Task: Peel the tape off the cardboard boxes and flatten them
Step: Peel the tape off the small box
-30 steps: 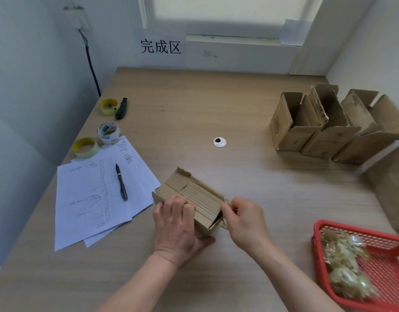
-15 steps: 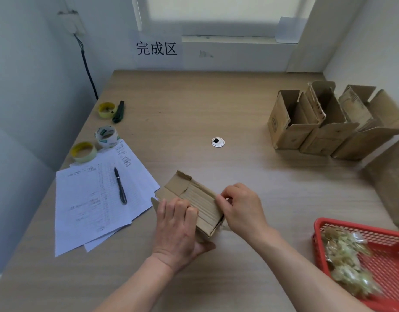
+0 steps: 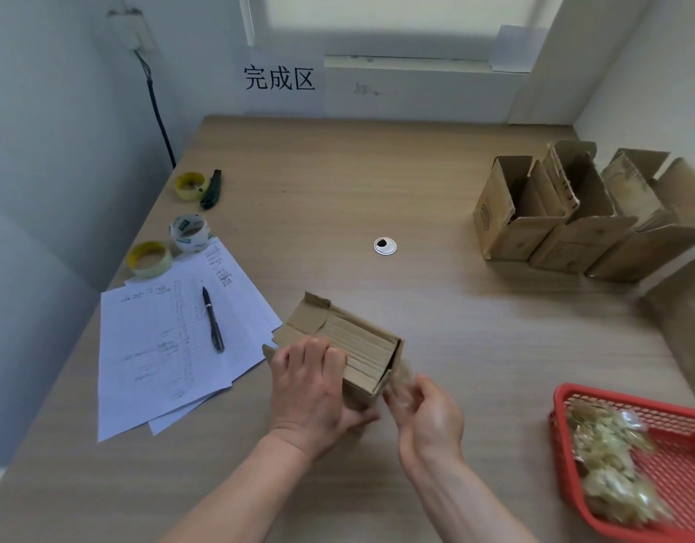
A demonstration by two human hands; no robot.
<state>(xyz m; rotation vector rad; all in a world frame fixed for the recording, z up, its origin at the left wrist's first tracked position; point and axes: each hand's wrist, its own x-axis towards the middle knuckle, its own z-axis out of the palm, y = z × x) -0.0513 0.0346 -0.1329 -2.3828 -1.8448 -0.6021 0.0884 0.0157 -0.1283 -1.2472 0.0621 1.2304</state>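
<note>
While the left hand clamps down over the near end of the small cardboard box, fingers curled over its top and thumb wrapped underneath, the right hand has come away from the box's right end. A second ago its fingers were pinched right against that end face; now they've drawn back toward the body, and a blurred, pale strip of tape trails between the pinched fingertips and the box corner. That's the peel under way, I'd say: the tape on this end looks to be lifting, though whether it's fully free is too smeared to call.

The box itself sits on the table, right under the left palm and just left of the pulling hand, not yet flattened.

Off to the right of the pulling hand, the red basket holds crumpled wads of old tape, the likely spot for this strip.

Left of the holding hand lie papers with a pen on top. Farther out, three tape rolls and, well beyond the right hand, a row of open boxes stands waiting.
</note>
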